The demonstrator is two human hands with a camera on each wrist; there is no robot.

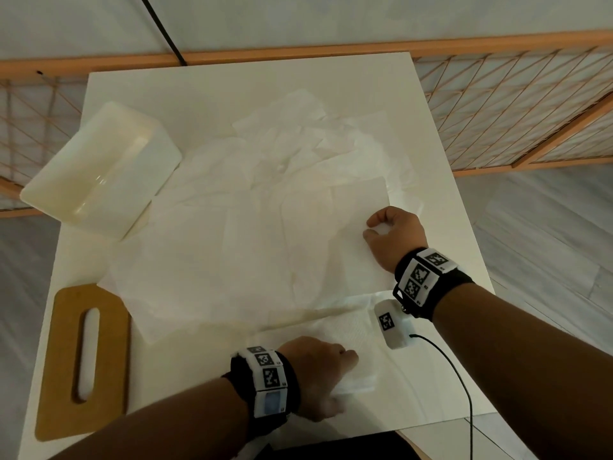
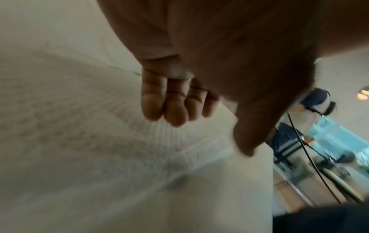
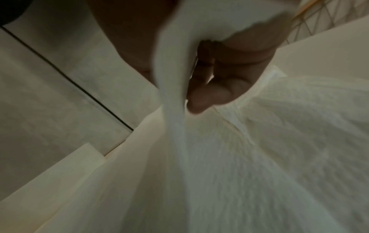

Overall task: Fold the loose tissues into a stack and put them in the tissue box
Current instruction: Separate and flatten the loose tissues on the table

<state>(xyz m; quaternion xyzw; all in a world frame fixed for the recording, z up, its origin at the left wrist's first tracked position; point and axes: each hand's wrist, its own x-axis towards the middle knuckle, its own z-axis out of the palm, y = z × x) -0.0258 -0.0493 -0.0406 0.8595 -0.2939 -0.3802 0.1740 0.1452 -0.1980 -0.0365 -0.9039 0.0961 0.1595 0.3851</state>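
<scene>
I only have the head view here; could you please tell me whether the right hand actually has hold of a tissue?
Observer: Yes. The right wrist view shows the right hand pinching a tissue sheet between thumb and fingers.
Operator: Thank you. Is the left hand gripping anything?
Observer: No. In the left wrist view, the left hand has loosely curled fingers with nothing in them, above an embossed tissue.
</scene>
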